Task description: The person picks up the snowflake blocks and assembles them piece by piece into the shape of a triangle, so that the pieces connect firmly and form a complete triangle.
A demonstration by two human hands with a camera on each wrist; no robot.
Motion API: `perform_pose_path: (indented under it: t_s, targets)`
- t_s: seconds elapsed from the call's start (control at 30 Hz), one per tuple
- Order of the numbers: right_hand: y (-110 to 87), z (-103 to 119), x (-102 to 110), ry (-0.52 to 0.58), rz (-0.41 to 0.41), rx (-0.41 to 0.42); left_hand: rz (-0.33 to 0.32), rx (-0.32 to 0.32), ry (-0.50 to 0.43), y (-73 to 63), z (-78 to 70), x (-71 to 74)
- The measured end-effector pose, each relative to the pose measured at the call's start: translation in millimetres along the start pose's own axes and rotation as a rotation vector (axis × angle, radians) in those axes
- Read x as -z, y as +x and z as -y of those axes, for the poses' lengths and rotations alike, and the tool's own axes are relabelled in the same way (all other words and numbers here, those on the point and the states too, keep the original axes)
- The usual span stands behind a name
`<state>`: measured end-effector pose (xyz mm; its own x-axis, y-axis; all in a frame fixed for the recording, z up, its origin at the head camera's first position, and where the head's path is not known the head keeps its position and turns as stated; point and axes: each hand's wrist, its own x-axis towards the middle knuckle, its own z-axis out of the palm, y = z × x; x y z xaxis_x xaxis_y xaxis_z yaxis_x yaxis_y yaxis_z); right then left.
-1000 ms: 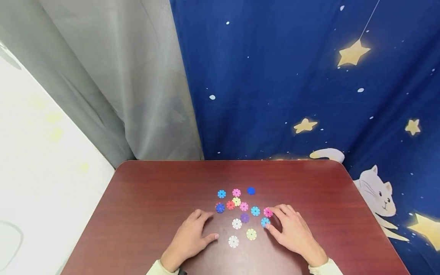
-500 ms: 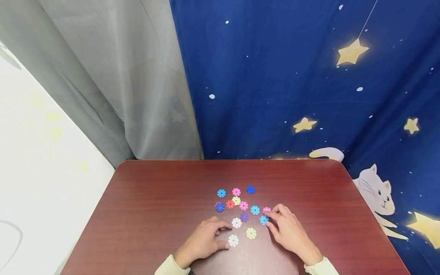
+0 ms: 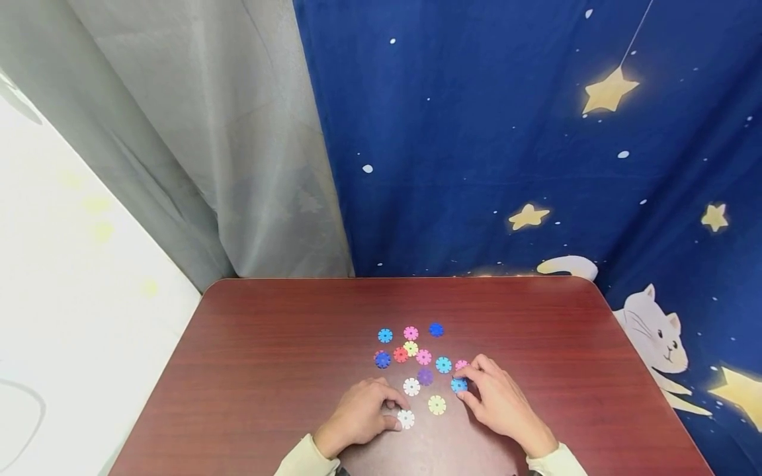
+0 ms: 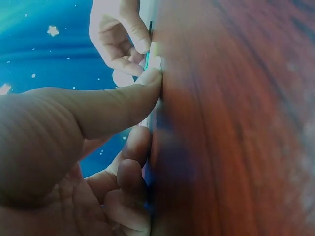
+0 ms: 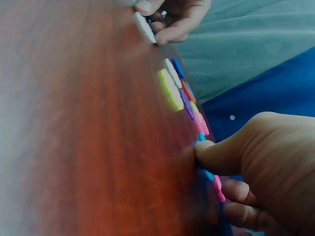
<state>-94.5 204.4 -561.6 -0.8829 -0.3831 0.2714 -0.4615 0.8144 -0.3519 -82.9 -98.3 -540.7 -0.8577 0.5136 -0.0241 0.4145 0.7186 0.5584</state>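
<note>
A dark-red wood-grain table (image 3: pixel 268 357) with rounded far corners stands before a grey curtain (image 3: pixel 268 165) on the left and a blue curtain (image 3: pixel 476 145) on the right, printed with yellow stars (image 3: pixel 611 91) and a white cat (image 3: pixel 651 334). Fourteen flat, slotted discs (image 3: pixel 443 365) with notched rims form a loose group: three light blue, three pink, two dark blue, two white, two pale yellow, one red, one purple. A red edge also shows under the left dark blue disc (image 3: pixel 383 359).

The left hand (image 3: pixel 361 411) pinches the nearest white disc (image 3: pixel 406 419) between thumb and index finger, at the group's near side. The right hand (image 3: pixel 500 402) has thumb and index finger together on the nearest light blue disc (image 3: pixel 459 385), at the group's right; a pink disc (image 3: pixel 462 365), partly hidden, lies just beyond.

The right-wrist view adds the discs seen edge-on, showing how thin they are; the left-wrist view is mostly left thumb and blurred tabletop.
</note>
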Motion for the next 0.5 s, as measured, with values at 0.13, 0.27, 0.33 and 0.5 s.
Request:
perform_pose_path:
  t_s: [0.13, 0.27, 0.33, 0.5]
  targets:
    - [1.8, 2.5, 2.1, 0.056, 0.034, -0.049, 0.013, 0.000, 0.017, -0.5, -2.6, -0.5]
    - [2.9, 3.6, 1.6, 0.080, 0.018, -0.041, 0.045, -0.001, 0.022, -1.8, -4.1, -1.1]
    - [3.4, 3.7, 0.8, 0.082, 0.005, -0.022, 0.053, -0.002, 0.024, -2.4, -4.5, -1.0]
    - [2.5, 4.0, 0.1, 0.105, -0.009, -0.005, 0.053, -0.013, 0.012, -3.2, -5.7, -0.7]
